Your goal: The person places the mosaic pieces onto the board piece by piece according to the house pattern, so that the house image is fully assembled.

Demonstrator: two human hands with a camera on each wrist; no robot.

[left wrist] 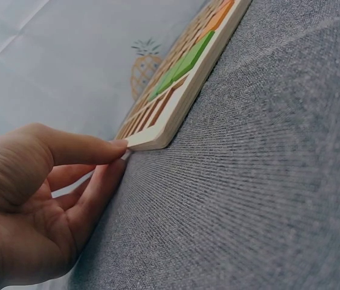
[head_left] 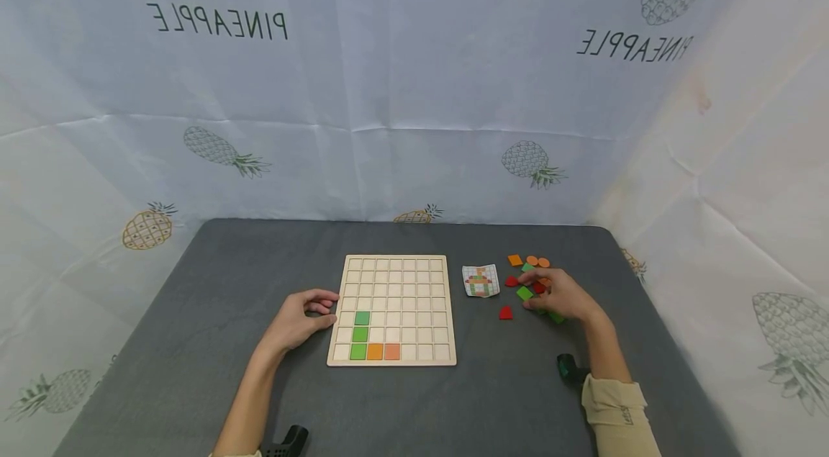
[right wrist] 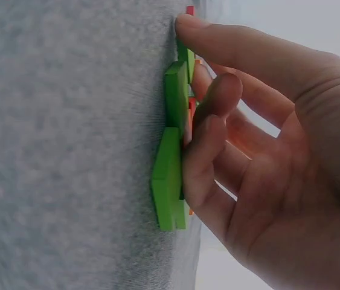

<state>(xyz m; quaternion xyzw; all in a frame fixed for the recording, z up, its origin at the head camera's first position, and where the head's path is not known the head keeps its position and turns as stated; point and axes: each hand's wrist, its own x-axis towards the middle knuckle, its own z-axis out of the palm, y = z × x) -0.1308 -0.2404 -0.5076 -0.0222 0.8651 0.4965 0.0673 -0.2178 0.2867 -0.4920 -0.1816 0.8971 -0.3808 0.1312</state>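
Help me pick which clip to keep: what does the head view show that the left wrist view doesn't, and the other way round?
Only the head view: the right hand among loose pieces, and the small picture card.

Only the left wrist view: the fine weave of the grey cloth and a close, side-on look at one corner of the wooden board.

Both: the left hand at the board's edge, green tiles and orange tiles on it, and the pineapple-print curtain.

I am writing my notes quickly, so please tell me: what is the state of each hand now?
Left hand: open, fingertips touching the left edge of the board.
Right hand: open over the coloured pieces, no piece visibly gripped.
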